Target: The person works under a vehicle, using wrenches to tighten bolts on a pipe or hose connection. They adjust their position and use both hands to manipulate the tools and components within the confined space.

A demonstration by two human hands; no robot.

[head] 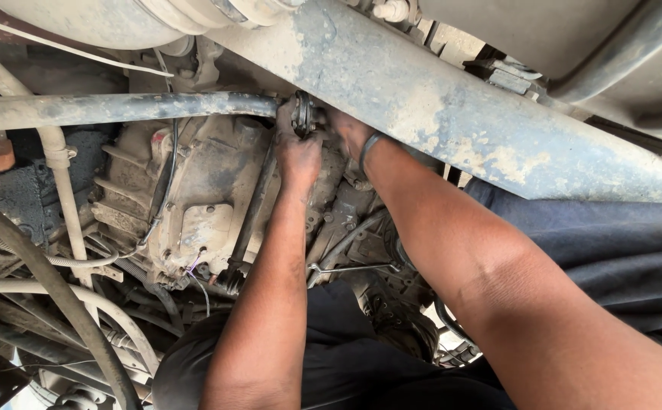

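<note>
Joint fitting [304,114] at the end of the dusty horizontal rod [118,108] sits just under the slanting frame beam [452,114], above the grimy gearbox housing [209,197]; left hand [298,152] has its fingers wrapped around the fitting; right hand [350,130] reaches in beside it, its fingers hidden behind the beam, so their spread cannot be told; rod and fitting look joined and in place, so the work seems mid-way, neither freed nor finished.
</note>
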